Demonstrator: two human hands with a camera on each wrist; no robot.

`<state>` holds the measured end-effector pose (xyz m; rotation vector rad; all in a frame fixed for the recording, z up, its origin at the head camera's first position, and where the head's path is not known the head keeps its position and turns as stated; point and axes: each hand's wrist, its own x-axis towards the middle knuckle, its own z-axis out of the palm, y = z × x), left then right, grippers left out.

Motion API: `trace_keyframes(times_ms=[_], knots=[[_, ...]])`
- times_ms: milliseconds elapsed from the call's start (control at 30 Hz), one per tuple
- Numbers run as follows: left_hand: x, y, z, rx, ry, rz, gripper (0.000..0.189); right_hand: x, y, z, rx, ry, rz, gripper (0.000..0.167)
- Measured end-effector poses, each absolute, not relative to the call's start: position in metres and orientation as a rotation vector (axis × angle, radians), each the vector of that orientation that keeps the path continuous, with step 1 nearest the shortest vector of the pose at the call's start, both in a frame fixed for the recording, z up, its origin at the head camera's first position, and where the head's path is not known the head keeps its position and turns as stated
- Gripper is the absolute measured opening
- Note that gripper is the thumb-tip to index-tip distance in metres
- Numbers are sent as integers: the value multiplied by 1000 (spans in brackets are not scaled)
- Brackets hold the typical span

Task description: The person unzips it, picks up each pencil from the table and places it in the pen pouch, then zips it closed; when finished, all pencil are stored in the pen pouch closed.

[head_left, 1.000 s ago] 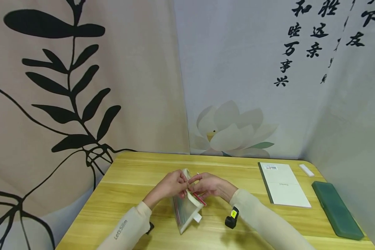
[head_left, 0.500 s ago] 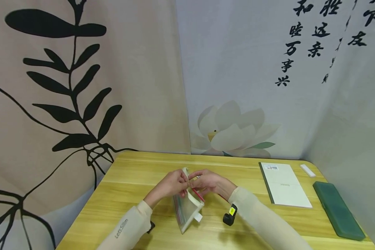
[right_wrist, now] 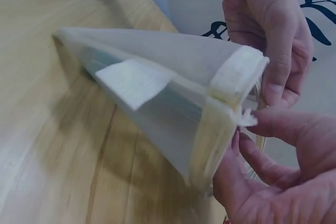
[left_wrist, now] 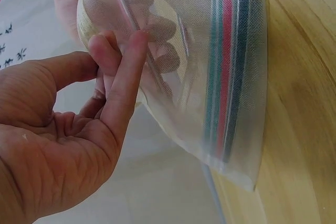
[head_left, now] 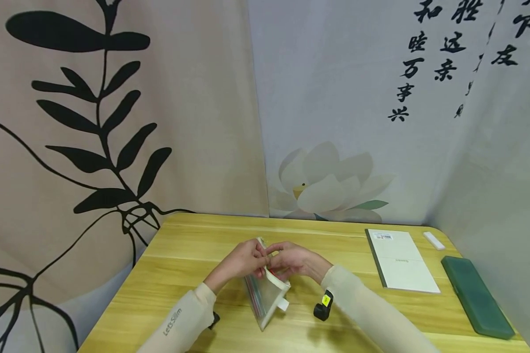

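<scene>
A translucent mesh pouch (head_left: 267, 296) stands on edge on the table, with green, red and dark blue stripes (left_wrist: 227, 66) along one side. My left hand (head_left: 246, 260) pinches its pale rim between thumb and fingers. My right hand (head_left: 297, 260) grips the opposite part of the opening, fingertips meeting the left ones. Through the mesh, the left wrist view shows the right hand's curled fingers (left_wrist: 157, 35) and a slim pinkish stick-like thing. The right wrist view shows the cream rim (right_wrist: 212, 140) and a white tab (right_wrist: 134, 82). A bit of red (head_left: 272, 272) shows at the opening, mostly hidden.
To the right lie a white notebook (head_left: 402, 260) with a dark spine, a small white bar (head_left: 434, 240) and a dark green case (head_left: 477, 296) near the table (head_left: 194, 240) edge. Printed curtains hang behind the table.
The red length along the pouch's opening has mostly gone out of sight by the right hand. The right hand has shifted slightly left, while the left hand keeps its hold on the rim.
</scene>
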<state>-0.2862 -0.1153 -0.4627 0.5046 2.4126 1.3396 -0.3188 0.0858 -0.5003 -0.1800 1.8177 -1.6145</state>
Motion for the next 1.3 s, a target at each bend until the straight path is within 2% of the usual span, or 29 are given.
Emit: trace_keyframes(times_ms=[233,567,867,1067,1300], knots=[[-286,-116,-463,439,2428,1331,11,-314,97,-500,-186,1863,-1607,35],[-286,-122,-461,382,2559,1339,10,-316,131,-493,-193,1972,-1617,46],[-284,-125,-461,315,2609,1355,11,-317,161,-503,-156,2273,-1543,34],[-281,-125,-460,310,2614,1355,10,-320,175,-509,-279,2453,-1423,24],[-280,-124,-457,325,2592,1379,7,-330,192,-515,-434,2371,-1361,30]])
